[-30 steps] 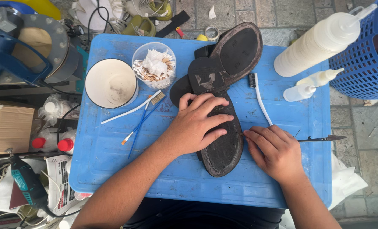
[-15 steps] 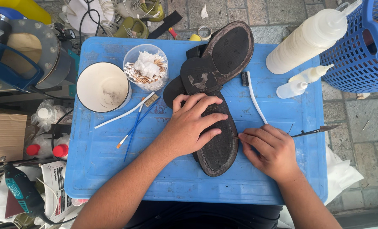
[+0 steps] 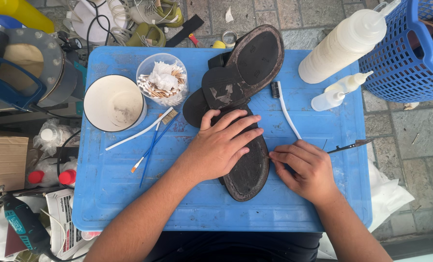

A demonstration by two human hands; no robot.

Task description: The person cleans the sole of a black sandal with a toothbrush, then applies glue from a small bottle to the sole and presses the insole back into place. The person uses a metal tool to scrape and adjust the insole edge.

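Observation:
A black sandal [image 3: 252, 170] lies sole-up on the blue table [image 3: 313, 213], and a second black sandal [image 3: 248, 65] lies sole-up across its far end. My left hand [image 3: 223, 145] presses flat on the near sandal's sole. My right hand [image 3: 306, 167] pinches a thin metal tool [image 3: 350, 145] whose dark handle sticks out to the right; its tip touches the sole's right edge.
A white toothbrush [image 3: 287, 109] lies right of the sandals; a white brush [image 3: 141, 128] and a blue stick [image 3: 151, 150] lie left. A white cup [image 3: 113, 103], a tub of cotton swabs [image 3: 162, 80], a large squeeze bottle [image 3: 345, 41], a small bottle [image 3: 335, 94], a blue basket [image 3: 410, 53].
Both hands stay on the near sandal. The view has shifted slightly; my right hand's fingers have edged closer to the sole's edge.

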